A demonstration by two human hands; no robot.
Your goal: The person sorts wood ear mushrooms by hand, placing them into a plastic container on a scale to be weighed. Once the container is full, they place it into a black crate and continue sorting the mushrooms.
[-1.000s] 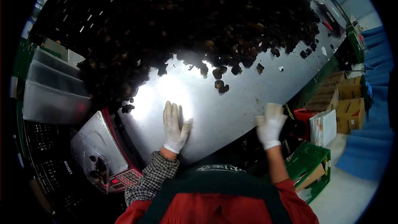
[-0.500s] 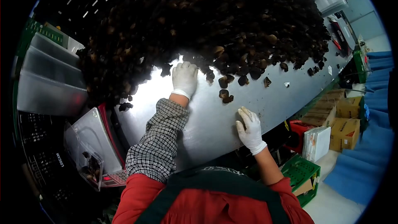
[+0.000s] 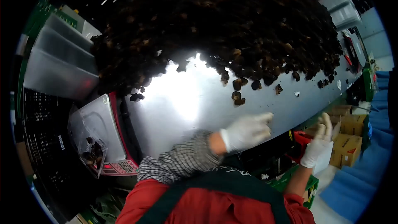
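My left hand (image 3: pixel 248 133), in a white glove below a checked sleeve, is over the front edge of the metal table (image 3: pixel 166 128). Its fingers point right, slightly smeared, with nothing seen in them. Past the table's edge, at the right, my right hand (image 3: pixel 317 145) is raised, gloved in white, fingers stretched upward and holding nothing visible. A broad heap of dark brown, curled pieces like wood ear mushrooms (image 3: pixel 215 29) covers the far part of the table. A loose mushroom piece (image 3: pixel 238 98) lies just beyond my left hand.
At left stands a scale (image 3: pixel 120 166) with a clear plastic box (image 3: pixel 94 157) holding some dark pieces. Stacked clear containers (image 3: pixel 60 64) are behind it, with more containers (image 3: pixel 340 8) at far right. Cardboard boxes (image 3: pixel 347 147) and a green crate (image 3: pixel 284 178) are below the table at right.
My left hand has drawn back from the heap's edge toward the table's front right. My right hand has swung right, off the table. The view has shifted slightly.
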